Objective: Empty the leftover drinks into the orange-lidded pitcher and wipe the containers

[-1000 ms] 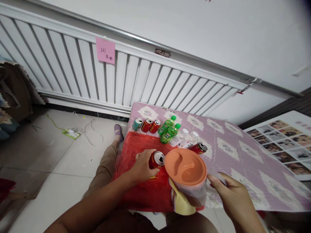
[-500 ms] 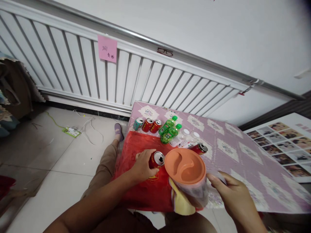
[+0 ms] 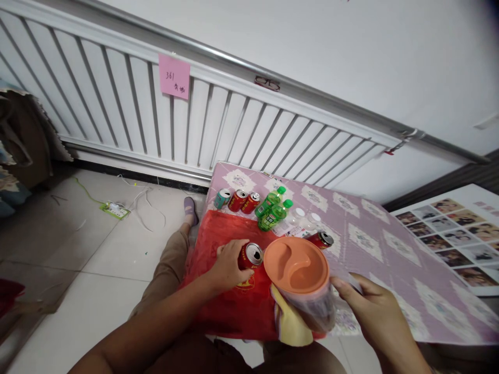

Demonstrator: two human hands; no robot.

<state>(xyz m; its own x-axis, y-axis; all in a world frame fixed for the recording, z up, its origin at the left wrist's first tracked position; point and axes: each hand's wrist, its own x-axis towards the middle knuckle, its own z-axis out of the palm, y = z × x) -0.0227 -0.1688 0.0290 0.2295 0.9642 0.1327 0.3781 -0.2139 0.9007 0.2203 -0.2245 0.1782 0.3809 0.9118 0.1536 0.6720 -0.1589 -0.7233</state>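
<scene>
My left hand [image 3: 230, 265] is closed around a red drink can [image 3: 249, 254] with an opened top, over a red cloth [image 3: 230, 317]. In my right hand [image 3: 366, 298] is the handle of a clear pitcher [image 3: 319, 311] with an orange lid [image 3: 298, 265]. The pitcher is tilted toward the can, its lid rim right beside the can's top. I cannot tell whether any liquid flows between them. A yellow cloth [image 3: 292, 322] lies under the pitcher, partly hidden by it.
Behind stand a teal can [image 3: 222, 199], two red cans [image 3: 237, 200], two green bottles [image 3: 273, 213] and two white-capped clear bottles [image 3: 312, 221]. Another red can [image 3: 322, 239] is right of them. All are on the patterned bed-like surface [image 3: 339, 208], by a radiator [image 3: 183, 124].
Almost nothing differs. The view has shifted very slightly; both hands keep their hold on the can and the pitcher.
</scene>
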